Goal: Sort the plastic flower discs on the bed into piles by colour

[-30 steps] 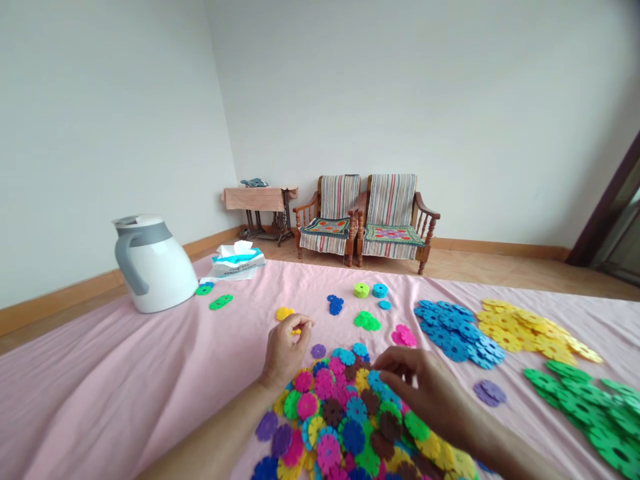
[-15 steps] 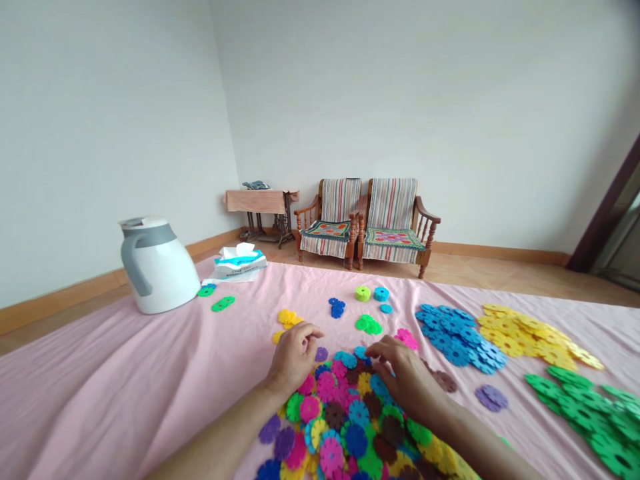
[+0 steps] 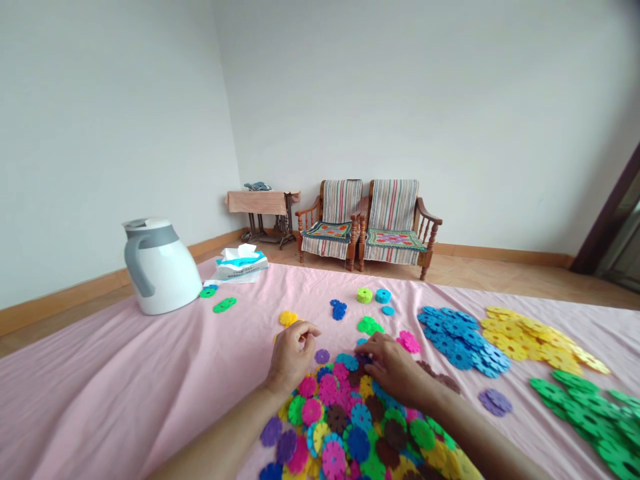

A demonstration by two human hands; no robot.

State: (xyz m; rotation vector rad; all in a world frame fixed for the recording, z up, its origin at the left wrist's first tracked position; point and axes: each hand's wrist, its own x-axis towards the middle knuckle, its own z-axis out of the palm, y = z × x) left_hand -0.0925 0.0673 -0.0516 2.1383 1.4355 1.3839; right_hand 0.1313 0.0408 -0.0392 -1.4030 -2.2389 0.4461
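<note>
My left hand (image 3: 295, 351) hovers by the far left edge of a mixed pile of flower-shaped plastic discs (image 3: 337, 419). Its fingers are curled toward the thumb, and I cannot make out anything in them. Just beyond it lie yellow discs (image 3: 289, 318), and a purple disc (image 3: 323, 357) is at its right. My right hand (image 3: 393, 363) reaches over the far right part of the pile, palm down, thumb and fingers apart. Its fingertips touch or nearly touch a light blue disc (image 3: 361, 341). A dark blue disc beneath these fingers is partly hidden.
Sorted blue (image 3: 460, 337), yellow (image 3: 537, 337) and green discs (image 3: 590, 413) lie at the right. Small groups sit beyond the pile, including pink discs (image 3: 409, 342). A white jug (image 3: 167, 277) and tissue box (image 3: 243, 263) stand at left on the pink cloth (image 3: 150, 373).
My right fingers have moved slightly left over the pile's far edge, and the light blue disc there has shifted away from the pile. My left fingers have curled a little more.
</note>
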